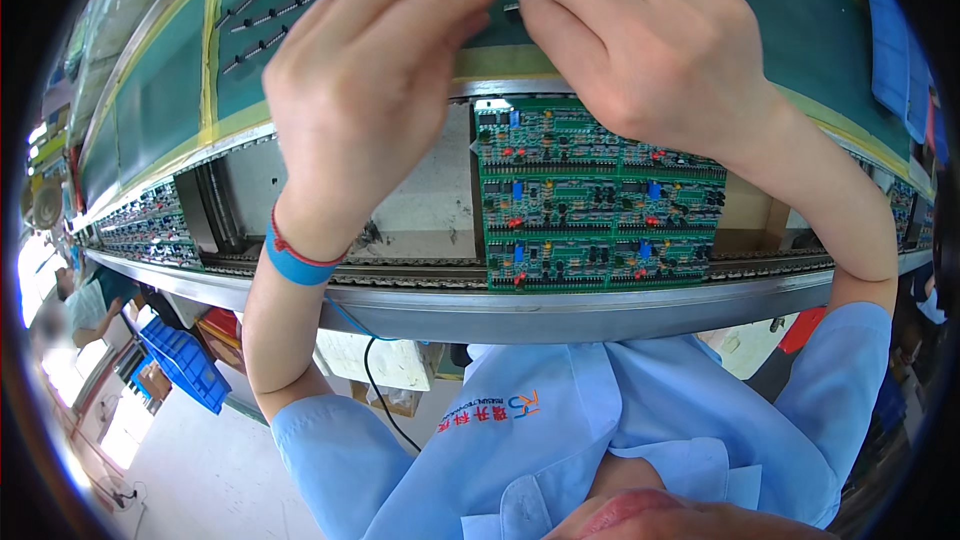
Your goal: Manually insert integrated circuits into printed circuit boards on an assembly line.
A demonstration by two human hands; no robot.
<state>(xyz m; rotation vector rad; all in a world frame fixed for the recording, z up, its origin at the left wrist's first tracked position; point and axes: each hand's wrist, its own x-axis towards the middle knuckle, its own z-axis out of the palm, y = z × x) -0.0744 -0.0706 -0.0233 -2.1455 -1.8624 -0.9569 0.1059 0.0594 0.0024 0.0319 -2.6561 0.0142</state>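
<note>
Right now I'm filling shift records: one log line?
left hand: grip unclear; right hand: holding small part; circuit boards: along rail

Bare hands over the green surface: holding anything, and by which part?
The right hand seems to pinch a small, dark, narrow component by one end; whether the left hand holds anything cannot be told.

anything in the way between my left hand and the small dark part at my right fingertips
Nothing visible stands between the left hand and the small dark part at the right hand; only a gap shows there, with the green work surface behind it.
</note>
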